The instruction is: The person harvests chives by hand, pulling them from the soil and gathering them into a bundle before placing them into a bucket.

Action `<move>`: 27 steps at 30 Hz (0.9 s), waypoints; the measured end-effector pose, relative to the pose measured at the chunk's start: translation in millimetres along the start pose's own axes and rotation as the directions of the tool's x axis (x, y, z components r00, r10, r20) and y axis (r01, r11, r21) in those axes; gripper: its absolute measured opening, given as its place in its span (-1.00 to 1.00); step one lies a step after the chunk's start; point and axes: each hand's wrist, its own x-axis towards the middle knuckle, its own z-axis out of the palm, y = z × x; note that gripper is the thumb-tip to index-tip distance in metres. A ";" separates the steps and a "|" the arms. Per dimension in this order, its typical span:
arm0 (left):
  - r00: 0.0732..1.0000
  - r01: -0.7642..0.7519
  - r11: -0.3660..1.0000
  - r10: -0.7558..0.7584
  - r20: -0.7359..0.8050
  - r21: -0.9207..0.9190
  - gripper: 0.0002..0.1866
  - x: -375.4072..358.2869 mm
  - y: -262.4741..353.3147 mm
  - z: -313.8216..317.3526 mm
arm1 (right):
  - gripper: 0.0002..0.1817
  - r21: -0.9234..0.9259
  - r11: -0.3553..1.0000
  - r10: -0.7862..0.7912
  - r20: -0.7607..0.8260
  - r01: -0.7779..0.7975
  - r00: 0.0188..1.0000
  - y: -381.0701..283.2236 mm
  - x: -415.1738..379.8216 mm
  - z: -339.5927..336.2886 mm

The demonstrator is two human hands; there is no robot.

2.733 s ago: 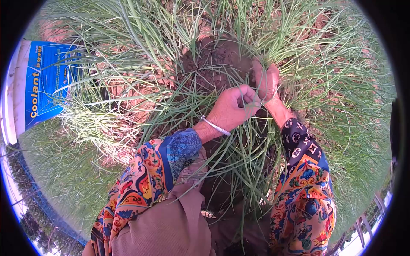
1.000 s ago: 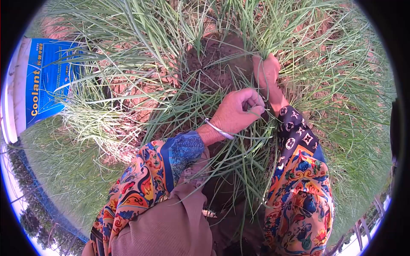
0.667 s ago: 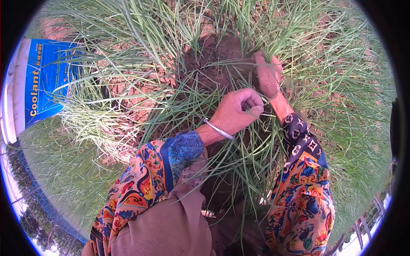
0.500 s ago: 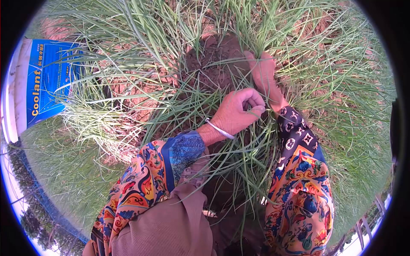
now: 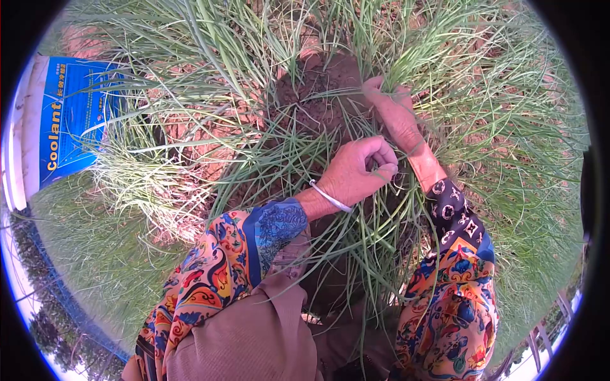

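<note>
My left hand, with a pale bangle at its wrist, is closed around thin green onion stalks. Their long leaves hang below the hand towards my lap, and a pale root end shows beside the fingers. Farther up and to the right, my right hand reaches into a standing clump of green onions. Its thumb and fingers close around leaves at the clump's base, with the fingertips partly hidden. Loose green onion plants lie across the soil left of my hands.
Bare dark soil lies ahead between the clumps. A white bucket with a blue Coolant label stands at the far left. Dense green onion rows grow on both sides. My trousered knee is at the bottom.
My right forearm has shifted right, and more of its bare wrist shows. The right hand has turned slightly at the clump. My left hand has moved slightly right, still holding its stalks.
</note>
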 end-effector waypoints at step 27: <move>0.890 -0.014 0.790 0.289 -0.352 0.613 -0.35 -13.1 75.5 -68.8 | -0.68 -0.637 0.727 -0.259 0.092 0.256 0.962 -104.2 -19.3 39.9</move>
